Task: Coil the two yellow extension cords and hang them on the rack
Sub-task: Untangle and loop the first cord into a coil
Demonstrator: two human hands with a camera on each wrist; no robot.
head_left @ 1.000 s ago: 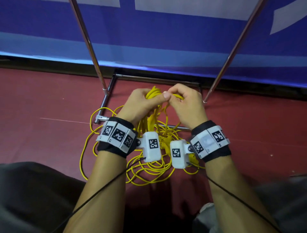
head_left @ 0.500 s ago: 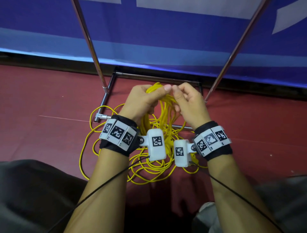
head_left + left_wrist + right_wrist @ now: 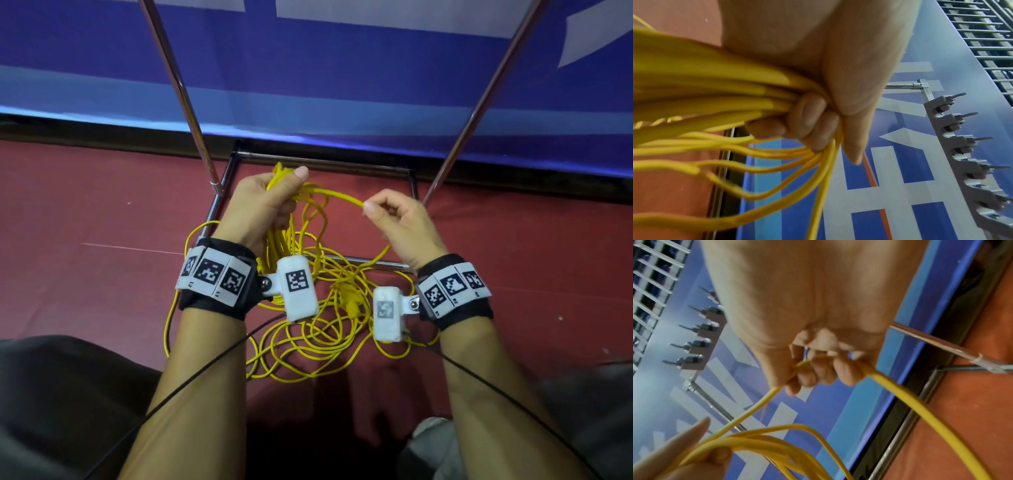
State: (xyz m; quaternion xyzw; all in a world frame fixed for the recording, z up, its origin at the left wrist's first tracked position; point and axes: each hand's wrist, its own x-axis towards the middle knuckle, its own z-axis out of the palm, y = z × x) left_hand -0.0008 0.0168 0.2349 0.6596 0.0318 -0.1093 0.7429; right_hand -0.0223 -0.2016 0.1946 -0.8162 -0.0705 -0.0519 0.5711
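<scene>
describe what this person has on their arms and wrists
Both forearms are bare, with no sleeves. Each wrist has a black band carrying white panels printed with black square codes. A white boxy camera unit with its own code tag is bolted to each band, and a thin black cable trails back along each forearm.

No legible text (banner lettering cropped).

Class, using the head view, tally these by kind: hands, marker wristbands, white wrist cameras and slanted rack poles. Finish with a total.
hands: 2
marker wristbands: 2
white wrist cameras: 2
slanted rack poles: 2
Total: 8
</scene>
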